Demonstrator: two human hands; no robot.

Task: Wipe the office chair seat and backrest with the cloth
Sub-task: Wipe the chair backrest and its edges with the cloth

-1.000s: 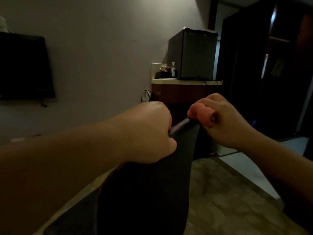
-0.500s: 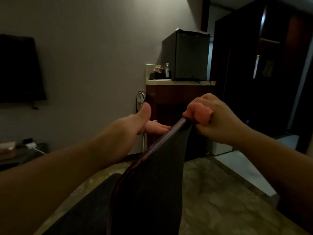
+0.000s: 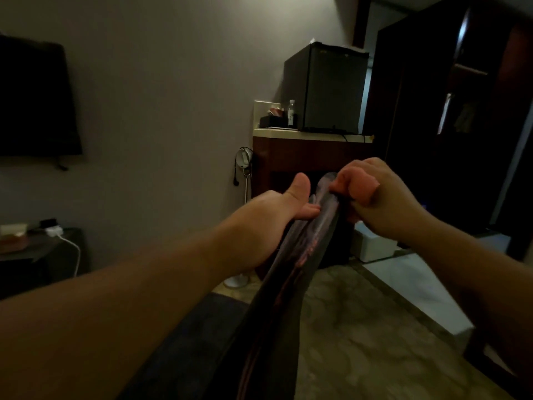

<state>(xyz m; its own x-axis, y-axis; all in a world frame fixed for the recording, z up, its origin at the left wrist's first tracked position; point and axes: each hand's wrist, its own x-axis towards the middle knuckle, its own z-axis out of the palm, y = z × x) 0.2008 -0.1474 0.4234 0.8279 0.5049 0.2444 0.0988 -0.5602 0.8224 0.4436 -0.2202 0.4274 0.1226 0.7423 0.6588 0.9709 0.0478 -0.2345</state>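
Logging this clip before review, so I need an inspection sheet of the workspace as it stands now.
Surface: patterned floor.
Job's things: chair backrest, dark, seen edge-on; seat not clearly visible; no cloth made out.
Clutter: bottle and small items beside the mini fridge on the cabinet; white box on the floor.
Grippers: left hand with thumb raised, fingers against the backrest top; right hand grips the top edge.
Cables: white cable hanging off the side table.
Surroundings: dim room, wall TV, standing mirror, dark wardrobe.
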